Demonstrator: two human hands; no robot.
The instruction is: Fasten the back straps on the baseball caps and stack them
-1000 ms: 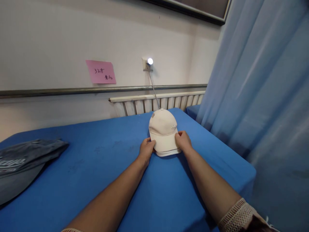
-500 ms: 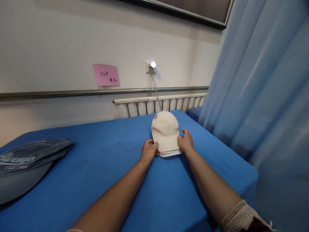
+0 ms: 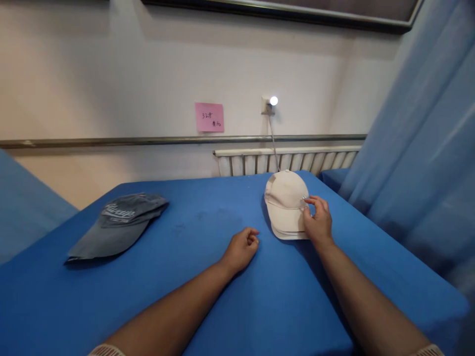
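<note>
A cream baseball cap [image 3: 288,190] with a small logo sits on the right half of the bed, its brim towards me. More than one brim layer shows at its front, so caps appear stacked. Beside its right edge is my right hand [image 3: 318,222], thumb and index finger apart, touching or almost touching the cap by the logo and brim. My left hand [image 3: 240,249] hovers low left of the cap, away from it, fingers curled in with nothing visible in them. A dark grey cap [image 3: 118,225] with white lettering lies on the left.
A blue sheet [image 3: 208,291] covers the bed. Behind stand a white radiator [image 3: 293,160] and a metal rail [image 3: 166,140]. A pink note [image 3: 210,117] and a socket with a lit plug [image 3: 267,105] are on the wall. A blue curtain [image 3: 419,138] hangs at the right.
My left hand has let go of the cream cap's brim and drawn back from it. My right hand has loosened at its side. The view has swung left, showing the whole grey cap.
</note>
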